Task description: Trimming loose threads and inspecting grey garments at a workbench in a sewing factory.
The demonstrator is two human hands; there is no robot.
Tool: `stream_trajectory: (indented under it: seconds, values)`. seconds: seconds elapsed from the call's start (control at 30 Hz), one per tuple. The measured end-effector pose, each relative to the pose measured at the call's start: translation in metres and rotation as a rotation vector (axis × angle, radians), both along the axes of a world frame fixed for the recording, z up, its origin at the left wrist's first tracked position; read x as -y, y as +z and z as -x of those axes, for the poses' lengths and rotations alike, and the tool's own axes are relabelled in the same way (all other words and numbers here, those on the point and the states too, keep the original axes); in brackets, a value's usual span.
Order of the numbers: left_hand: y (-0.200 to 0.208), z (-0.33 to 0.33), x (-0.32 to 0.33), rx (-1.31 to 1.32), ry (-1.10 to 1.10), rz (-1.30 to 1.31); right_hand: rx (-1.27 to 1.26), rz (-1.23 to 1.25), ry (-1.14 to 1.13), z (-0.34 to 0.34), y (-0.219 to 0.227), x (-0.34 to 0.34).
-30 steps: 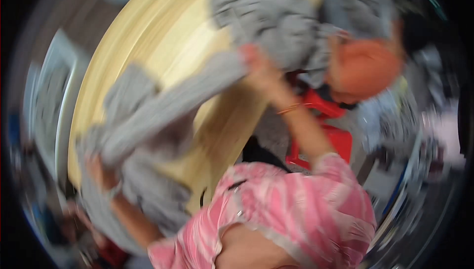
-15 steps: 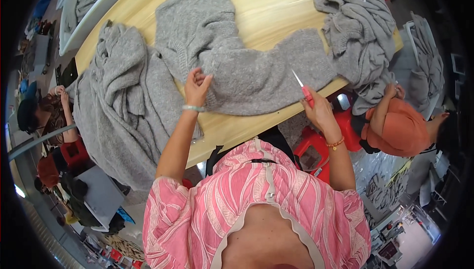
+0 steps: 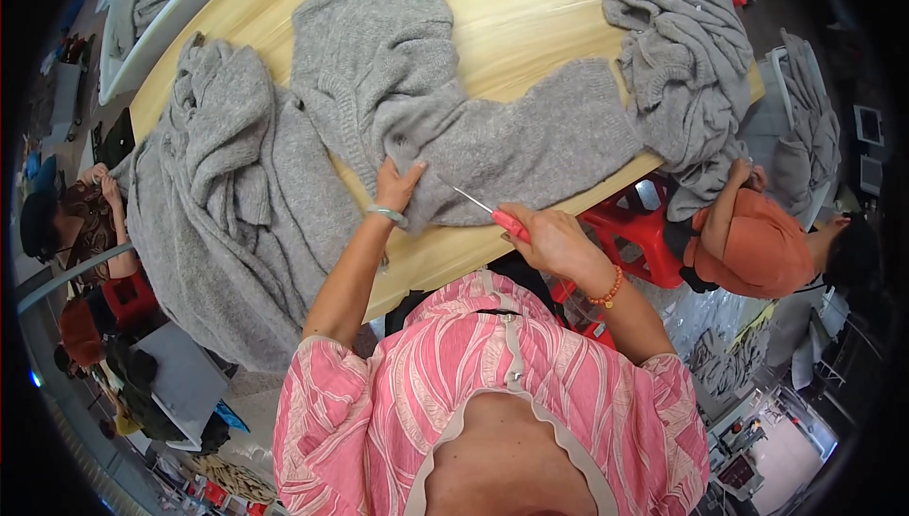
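A grey knitted garment (image 3: 540, 128), most likely a sweater, lies spread on the table before me. My left hand (image 3: 398, 185) is closed on a fold at its near edge, with thumb and fingers pinching the knit. In my right hand (image 3: 559, 243) is a pair of small scissors (image 3: 509, 223) with a red-pink handle. Their slim metal point is directed up and left, over the cloth and close to my left hand. Whether the tip touches the knit I cannot tell. The right fingers wrap round the handle and hide part of it.
Heaped grey knitwear lies at the left (image 3: 222, 175) and at the right (image 3: 686, 62) of the wooden table (image 3: 530, 5). A white bin (image 3: 170, 28) of knits stands far left. A person in orange (image 3: 757, 241) sits at right, near a red stool (image 3: 644, 241); another person is at left.
My left hand has moved down and slightly right and gripped the cloth, bunching it. My right hand has brought the scissors left and down towards it.
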State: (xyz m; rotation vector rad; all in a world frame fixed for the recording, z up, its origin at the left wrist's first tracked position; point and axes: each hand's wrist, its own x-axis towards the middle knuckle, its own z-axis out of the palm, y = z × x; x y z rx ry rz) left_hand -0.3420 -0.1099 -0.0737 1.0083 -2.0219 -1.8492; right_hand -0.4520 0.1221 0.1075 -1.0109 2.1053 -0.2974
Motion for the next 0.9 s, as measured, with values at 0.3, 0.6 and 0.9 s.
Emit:
stream_trajectory:
  seconds: [0.3, 0.6, 0.9]
  values:
    - [0.032, 0.087, 0.029, -0.034, -0.112, 0.677, -0.145, 0.339, -0.245, 0.004, -0.019, 0.005]
    - [-0.018, 0.075, 0.023, -0.126, -0.241, 0.241, -0.092, 0.121, -0.233, -0.006, -0.006, 0.009]
    - [0.011, 0.106, 0.01, -0.096, -0.289, 0.539, -0.079, 0.158, -0.476, -0.043, -0.018, -0.019]
